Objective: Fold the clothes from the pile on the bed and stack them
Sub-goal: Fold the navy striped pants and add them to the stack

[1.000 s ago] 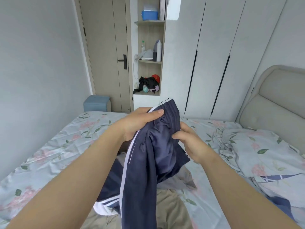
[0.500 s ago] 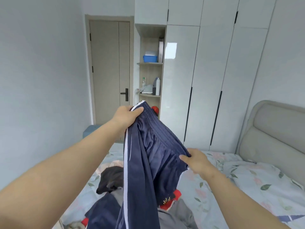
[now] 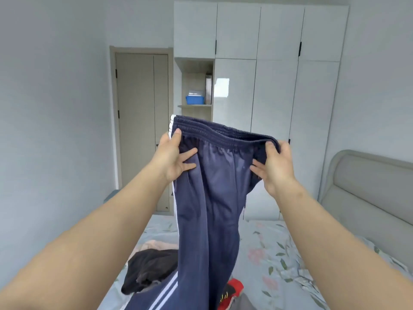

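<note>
The left hand [image 3: 173, 157] holds one end of the waistband of the dark blue track pants [image 3: 212, 198]. Its thumb presses on the elastic next to the white side stripes, and its other fingers [image 3: 190, 153] lie spread on the near face of the cloth just below. Between the two hands the waistband is drawn out almost flat. The legs hang straight down from the fingers toward the bed [image 3: 268, 253], and their lower ends drop out of view. The right hand [image 3: 276, 166] pinches the opposite end in the same way, with the thumb over the elastic and the fingers [image 3: 256, 167] spread beneath it.

This looks like the opening-out step. The pants are squared up and ready to be laid down or have their legs brought together, but no fold has been made yet. Far below the fingers, the pile [image 3: 152, 269] of dark and pale pieces and a red garment [image 3: 232, 289] lie unfolded on the bed, and no finished stack shows.

Half a second earlier the band slanted steeply, with the left hand high on a bunched end and the right hand lower on the side of the cloth. Since then the right hand has risen to nearly level with the left and moved outward. A second ago both hands were close together around the crumpled waistband, low over the bed.
</note>
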`<state>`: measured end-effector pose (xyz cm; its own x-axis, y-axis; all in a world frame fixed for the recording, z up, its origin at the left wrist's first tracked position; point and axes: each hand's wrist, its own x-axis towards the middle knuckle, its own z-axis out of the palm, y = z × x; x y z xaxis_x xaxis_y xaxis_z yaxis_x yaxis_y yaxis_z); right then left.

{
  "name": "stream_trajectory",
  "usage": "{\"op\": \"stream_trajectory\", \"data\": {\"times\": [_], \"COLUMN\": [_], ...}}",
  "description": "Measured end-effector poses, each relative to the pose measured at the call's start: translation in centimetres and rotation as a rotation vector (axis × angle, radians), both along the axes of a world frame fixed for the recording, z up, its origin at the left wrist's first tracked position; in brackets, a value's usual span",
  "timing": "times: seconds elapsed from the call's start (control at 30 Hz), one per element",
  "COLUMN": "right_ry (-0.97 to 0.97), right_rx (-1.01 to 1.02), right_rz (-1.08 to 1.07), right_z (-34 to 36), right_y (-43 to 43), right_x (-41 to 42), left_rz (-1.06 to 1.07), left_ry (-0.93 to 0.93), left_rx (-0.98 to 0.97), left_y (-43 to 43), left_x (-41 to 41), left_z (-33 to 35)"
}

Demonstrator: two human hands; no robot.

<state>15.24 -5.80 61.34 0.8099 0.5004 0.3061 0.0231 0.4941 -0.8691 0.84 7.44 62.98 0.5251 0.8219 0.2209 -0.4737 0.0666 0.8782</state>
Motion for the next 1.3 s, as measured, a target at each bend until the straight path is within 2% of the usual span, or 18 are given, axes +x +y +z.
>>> {"op": "stream_trajectory", "data": {"times": [0.07,0.17,0.3,0.33,0.4,0.5,0.57,0.7,0.77,0.83,0.9,0.97,1.0,1.03,1.07,1.1,1.2,1.3], "right_ry": [-0.071,-0.35,-0.663,-0.686,-0.69,-0.639,-0.593,-0.556,-0.589,-0.611,-0.531,-0.401,-0.401,-0.437,-0.461,-0.452,-0.251,-0.158], "right_rx": [0.187,0.381,0.409,0.355,0.167,-0.244,-0.464,-0.689,-0.699,-0.552,-0.304,-0.188,-0.266,-0.403,-0.515,-0.554,-0.365,-0.268], "right_rz": [-0.061,-0.25,-0.468,-0.504,-0.561,-0.544,-0.47,-0.421,-0.481,-0.531,-0.47,-0.232,-0.11,-0.001,0.09,0.149,0.338,0.583], "right_z": [2.3,4.9,6.0,5.6,3.9,-1.1,-4.8,-8.3,-7.5,-6.2,-4.9,-4.4,-4.7,-5.3,-5.9,-6.5,-7.6,-8.1], "right_y": [-0.2,-1.1,-2.1,-2.0,-1.4,-0.7,-0.9,-1.1,-0.9,-0.7,-0.9,-1.2,-1.4,-1.7,-2.0,-2.3,-3.3,-4.0], "right_x": [0.0,0.2,0.4,0.7,1.9,4.3,5.0,5.1,5.1,5.0,4.8,4.7,4.8,4.8,4.8,4.8,5.4,6.4], "left_rz": [0.003,-0.012,0.012,0.033,0.046,-0.085,-0.088,0.05,0.175,0.337,0.515,0.625,0.632,0.595,0.528,0.44,0.152,-0.037], "left_ry": [-0.131,-0.311,-0.412,-0.373,-0.149,0.309,0.495,0.592,0.589,0.56,0.584,0.875,1.054,1.148,1.135,1.011,0.462,0.223], "left_rx": [0.072,0.197,0.276,0.274,0.229,-0.062,-0.139,0.015,0.148,0.361,0.623,0.834,0.89,0.896,0.858,0.779,0.348,0.141], "left_y": [-0.9,-1.7,-1.4,-1.0,0.4,2.0,2.8,3.4,3.4,3.6,3.7,4.3,4.9,5.5,5.8,5.9,5.2,5.3], "left_x": [0.0,-0.7,-1.6,-1.4,-0.8,-0.8,-1.5,-2.0,-1.9,-1.9,-2.1,-2.4,-2.6,-2.7,-2.8,-3.0,-4.2,-5.7], "left_z": [2.1,5.3,6.7,6.2,3.8,-1.6,-5.0,-7.1,-6.3,-5.2,-4.5,-4.9,-5.6,-6.5,-7.4,-8.2,-9.3,-9.4]}}
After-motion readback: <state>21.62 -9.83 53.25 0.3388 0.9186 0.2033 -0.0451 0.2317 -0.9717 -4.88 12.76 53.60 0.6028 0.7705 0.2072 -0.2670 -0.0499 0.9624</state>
